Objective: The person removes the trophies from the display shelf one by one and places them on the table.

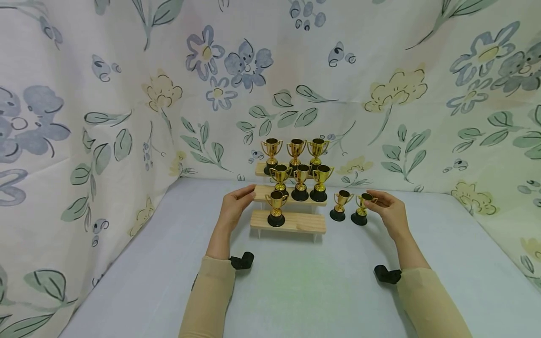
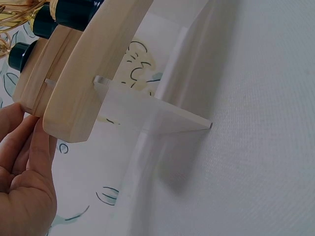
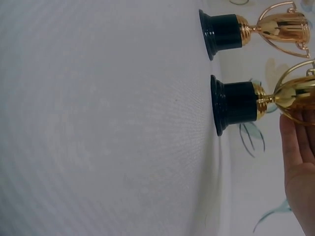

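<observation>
The middle shelf point(image 1: 259, 192) is pinched at its left end by the left hand point(image 1: 235, 206), thumb set against the tips of nearly straight fingers across the wood — probably so that the light stand is kept from shifting. By the right hand point(image 1: 390, 211) a gold cup point(image 1: 361, 211) is pinched at the bowl, by its right handle, thumb in front and fingers behind. That cup is held upright to the right of the stand, its black base seemingly on the table point(image 1: 296, 291); the bowl is presumably chosen as an easier grip than the thin stem.

Three cups are carried by the top shelf point(image 1: 259, 169), the last at its right end; three by the middle shelf, grouped towards its right end; one by the low shelf point(image 1: 304, 222), left of its centre. Since the shelves are stepped, every bowl is shown, though the top row's bases are partly hidden by the middle row.

Between the gripped cup and the stand, a spare cup point(image 1: 340, 205) is placed upright — in the way of a straight slide leftward. The low shelf is propped on clear legs point(image 2: 152, 110). Beyond the table's back edge, a flowered cloth point(image 1: 296, 61) is hung.
</observation>
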`<state>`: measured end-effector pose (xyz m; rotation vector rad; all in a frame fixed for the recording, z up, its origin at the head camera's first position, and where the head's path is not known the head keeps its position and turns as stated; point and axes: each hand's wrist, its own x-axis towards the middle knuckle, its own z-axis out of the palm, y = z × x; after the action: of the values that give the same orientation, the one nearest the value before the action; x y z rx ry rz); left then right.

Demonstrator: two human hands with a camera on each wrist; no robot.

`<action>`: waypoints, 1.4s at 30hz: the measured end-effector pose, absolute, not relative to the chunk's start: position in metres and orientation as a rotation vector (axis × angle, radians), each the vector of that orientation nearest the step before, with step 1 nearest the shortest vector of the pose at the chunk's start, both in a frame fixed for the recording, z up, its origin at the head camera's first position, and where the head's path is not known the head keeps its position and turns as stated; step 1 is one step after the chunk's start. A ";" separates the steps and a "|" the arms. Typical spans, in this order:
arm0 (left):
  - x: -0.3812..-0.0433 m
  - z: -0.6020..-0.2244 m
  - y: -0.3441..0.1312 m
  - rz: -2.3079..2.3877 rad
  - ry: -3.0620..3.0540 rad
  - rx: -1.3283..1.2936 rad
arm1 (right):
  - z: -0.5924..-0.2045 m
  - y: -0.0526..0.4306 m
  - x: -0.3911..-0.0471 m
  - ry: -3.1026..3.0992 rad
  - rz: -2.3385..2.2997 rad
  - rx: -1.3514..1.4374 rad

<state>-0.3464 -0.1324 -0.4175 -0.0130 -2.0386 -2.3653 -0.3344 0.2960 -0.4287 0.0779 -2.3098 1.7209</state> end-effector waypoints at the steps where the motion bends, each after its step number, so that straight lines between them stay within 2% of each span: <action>1: -0.347 -0.418 -0.132 -2.367 -2.040 -0.010 | -0.429 0.296 -0.334 -2.306 1.726 0.076; 17: -0.349 -0.420 -0.131 -2.370 -2.033 0.008 | -0.420 0.292 -0.328 -2.329 1.721 0.060; 24: -0.349 -0.420 -0.131 -2.374 -2.037 0.006 | -0.405 0.281 -0.319 -2.105 1.878 0.053; 31: -0.349 -0.419 -0.131 -2.374 -2.031 0.004 | -0.406 0.276 -0.331 -1.807 1.954 -0.087; 42: -0.349 -0.420 -0.132 -2.371 -2.030 0.009 | -0.386 0.253 -0.323 -1.568 1.978 0.095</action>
<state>-0.3491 -0.1324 -0.4201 0.0090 -2.0295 -2.3706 -0.3229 0.2532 -0.3864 0.0955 -1.5675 1.9784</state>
